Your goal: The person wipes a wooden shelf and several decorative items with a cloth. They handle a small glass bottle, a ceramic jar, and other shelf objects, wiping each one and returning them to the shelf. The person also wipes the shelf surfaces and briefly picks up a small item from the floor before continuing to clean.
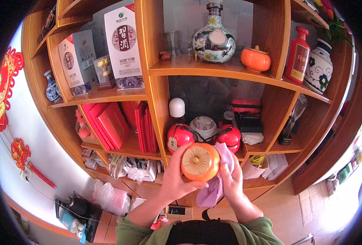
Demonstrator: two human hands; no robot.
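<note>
An orange persimmon-shaped jar (206, 153) with a pale leaf-like lid (195, 160) is held up in front of the wooden shelves. My left hand (176, 176) grips its left side, the thumb along the underside. In my right hand (232, 177) is a purple cloth (211, 193), bunched against the jar's right side and hanging down below it. Just behind the jar, two round red containers (181, 136) with black cords stand on a shelf beside a lidded porcelain jar (203, 127).
Above are a painted porcelain vase (214, 46), a similar orange jar (255, 61), a red bottle (298, 56) and a floral ceramic jar (320, 67). Boxes (124, 46) and red folders (110, 125) fill compartments at left. Plastic bags (112, 197) lie on the floor below.
</note>
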